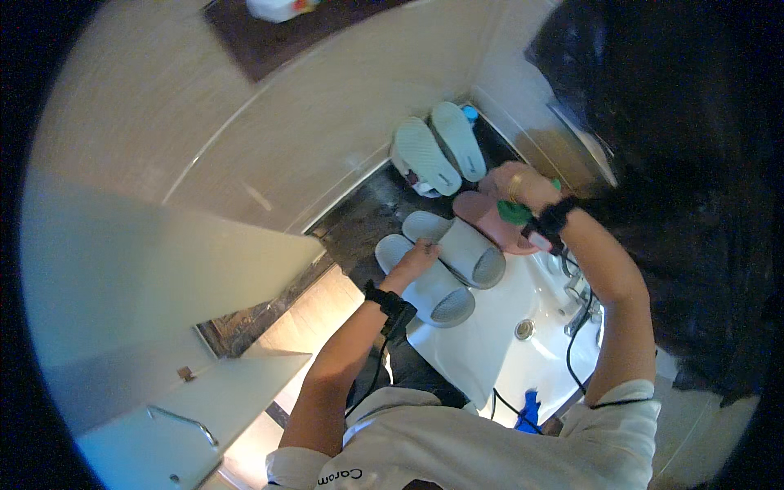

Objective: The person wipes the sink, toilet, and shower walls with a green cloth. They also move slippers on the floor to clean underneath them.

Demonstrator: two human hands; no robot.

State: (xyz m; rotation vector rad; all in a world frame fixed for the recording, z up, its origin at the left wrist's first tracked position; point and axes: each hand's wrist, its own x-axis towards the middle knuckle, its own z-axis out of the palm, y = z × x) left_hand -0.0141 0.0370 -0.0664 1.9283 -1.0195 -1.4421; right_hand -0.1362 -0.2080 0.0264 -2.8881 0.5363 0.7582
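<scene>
Grey slippers (467, 249) pinched together in left hand (418, 260), beside white sink (478, 351); pink slipper (480, 214) at right hand (527, 184), cannot tell its grip.

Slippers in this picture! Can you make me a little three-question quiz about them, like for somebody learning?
1. Which of the person's hands is at the grey slippers?
2. True or false: the pale slippers lie farther from the person than the grey ones.
3. What colour is the slipper nearest the right hand? a) black b) pink c) yellow

Key:
1. The left hand.
2. True.
3. b.
</scene>
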